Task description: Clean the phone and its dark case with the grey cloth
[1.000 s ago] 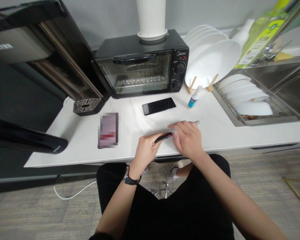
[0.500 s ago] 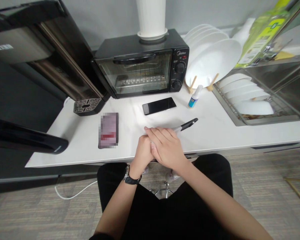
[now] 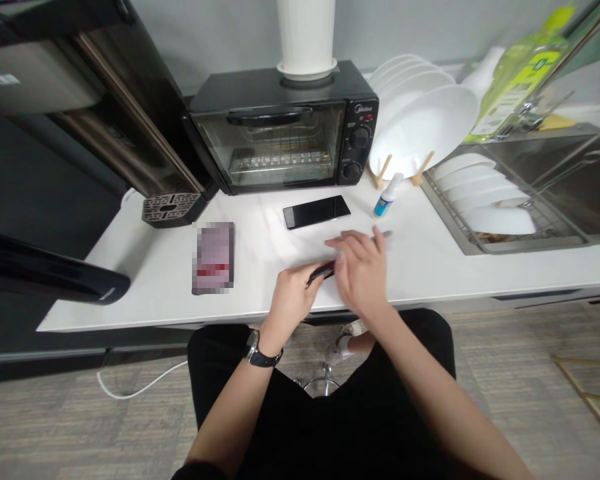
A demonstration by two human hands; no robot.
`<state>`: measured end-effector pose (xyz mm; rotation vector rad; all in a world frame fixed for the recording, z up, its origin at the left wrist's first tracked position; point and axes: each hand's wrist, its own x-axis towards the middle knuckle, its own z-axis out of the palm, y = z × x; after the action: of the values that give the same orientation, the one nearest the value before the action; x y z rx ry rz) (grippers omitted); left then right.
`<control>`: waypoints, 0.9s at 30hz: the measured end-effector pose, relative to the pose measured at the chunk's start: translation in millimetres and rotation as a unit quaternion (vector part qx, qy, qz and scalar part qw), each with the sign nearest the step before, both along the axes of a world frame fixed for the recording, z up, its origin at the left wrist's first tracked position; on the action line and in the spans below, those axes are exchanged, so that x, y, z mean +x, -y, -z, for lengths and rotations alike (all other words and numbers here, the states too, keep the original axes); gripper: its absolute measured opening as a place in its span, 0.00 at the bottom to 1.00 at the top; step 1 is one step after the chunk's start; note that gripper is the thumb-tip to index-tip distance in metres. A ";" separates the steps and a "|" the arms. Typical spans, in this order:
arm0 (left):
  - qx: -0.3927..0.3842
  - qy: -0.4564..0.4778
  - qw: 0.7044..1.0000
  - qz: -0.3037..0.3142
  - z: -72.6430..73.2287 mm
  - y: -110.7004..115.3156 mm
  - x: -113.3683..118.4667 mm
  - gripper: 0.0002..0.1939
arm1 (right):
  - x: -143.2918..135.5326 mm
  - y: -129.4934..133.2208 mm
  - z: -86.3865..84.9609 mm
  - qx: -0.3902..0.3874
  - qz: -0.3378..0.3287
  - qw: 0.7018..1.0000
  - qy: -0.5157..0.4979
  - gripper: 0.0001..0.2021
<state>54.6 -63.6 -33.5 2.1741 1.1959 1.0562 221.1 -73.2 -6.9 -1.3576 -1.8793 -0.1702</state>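
A slim pen with a black end and a grey far tip [image 3: 387,234] is held over the front of the white counter. My left hand [image 3: 293,290], wearing a watch, pinches its black end [image 3: 323,272] between thumb and fingers. Over the pen's middle lies my right hand [image 3: 363,270], thumb against it and fingers partly stretched and blurred; most of the barrel is hidden there. Behind the hands lies a black phone [image 3: 317,212]. A small spray bottle [image 3: 387,197] with a blue label stands beyond my right hand. Left of my hands is a purple item [image 3: 214,257], blurred out.
A black toaster oven [image 3: 280,150] stands at the back with a white pot [image 3: 307,40] on top. White plates [image 3: 425,127] lean in a wooden rack beside it. At right is a sink with a dish rack [image 3: 530,247]; at left, a dark dispenser [image 3: 173,208].
My hands have parted from being clasped together. The pen has turned end for end: its black end, previously at the right, is now at my left fingers. My right hand has moved right.
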 end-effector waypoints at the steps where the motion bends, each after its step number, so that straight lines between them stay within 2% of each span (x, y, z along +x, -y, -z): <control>1: 0.009 -0.014 1.000 -0.012 2.6 -1.3 -1.3 0.11 | -19.5 5.4 -0.2 -0.004 -0.040 0.999 0.011 0.19; 4: 0.023 -0.039 0.999 -0.026 7.2 -4.7 -6.5 0.10 | -53.5 16.3 -1.2 -0.001 -0.116 0.991 0.061 0.22; 6: 0.020 -0.044 0.999 -0.014 6.1 -4.9 -8.7 0.09 | -46.0 15.5 -0.3 0.002 -0.140 0.985 0.103 0.24; 8: 0.014 -0.045 0.999 -0.003 2.4 -3.0 -8.1 0.10 | -16.9 8.1 2.3 0.006 -0.142 0.982 0.125 0.24; 10: -0.003 -0.029 1.000 0.001 -1.5 -0.3 -5.2 0.11 | 22.5 -2.5 4.3 0.006 -0.104 0.990 0.094 0.24; 12: -0.024 -0.005 1.000 0.006 -4.1 2.0 -1.8 0.11 | 59.4 -11.4 4.0 -0.027 -0.030 0.999 0.024 0.25; 14: -0.048 0.026 0.999 -0.004 -5.7 3.3 -0.1 0.11 | 85.3 -14.6 1.7 -0.086 -0.034 0.992 -0.080 0.26; 15: -0.059 0.047 0.997 -0.020 -7.0 3.5 -0.4 0.10 | 93.4 -13.7 0.5 -0.117 -0.048 0.978 -0.164 0.27; 16: -0.071 0.073 0.994 -0.040 -9.2 3.4 -1.4 0.09 | 98.8 -11.4 -0.3 -0.145 -0.067 0.951 -0.265 0.28; 17: -0.079 0.103 0.990 -0.062 -12.8 3.3 -3.2 0.09 | 102.1 -8.0 -0.5 -0.172 -0.088 0.908 -0.371 0.28; 19: -0.074 0.163 0.979 -0.097 -25.0 3.1 -8.2 0.10 | 104.9 0.6 1.1 -0.229 -0.128 0.795 -0.547 0.27; 21: -0.036 0.208 0.971 -0.110 -42.6 3.7 -12.6 0.09 | 104.6 10.7 4.8 -0.290 -0.172 0.703 -0.627 0.23; 22: -0.011 0.222 0.968 -0.116 -52.1 4.3 -13.7 0.08 | 103.2 15.9 6.8 -0.314 -0.193 0.674 -0.641 0.22; 24: 0.022 0.225 0.968 -0.112 -68.8 6.1 -12.3 0.08 | 97.5 26.2 10.1 -0.329 -0.221 0.642 -0.656 0.21; 27: 0.061 0.216 0.971 -0.086 -79.1 8.3 -1.6 0.05 | 82.6 37.9 9.4 -0.328 -0.225 0.629 -0.668 0.22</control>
<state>53.0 -71.9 45.6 1.8118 1.1477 1.6142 303.7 -111.1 -16.2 -0.8053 -0.8015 1.5120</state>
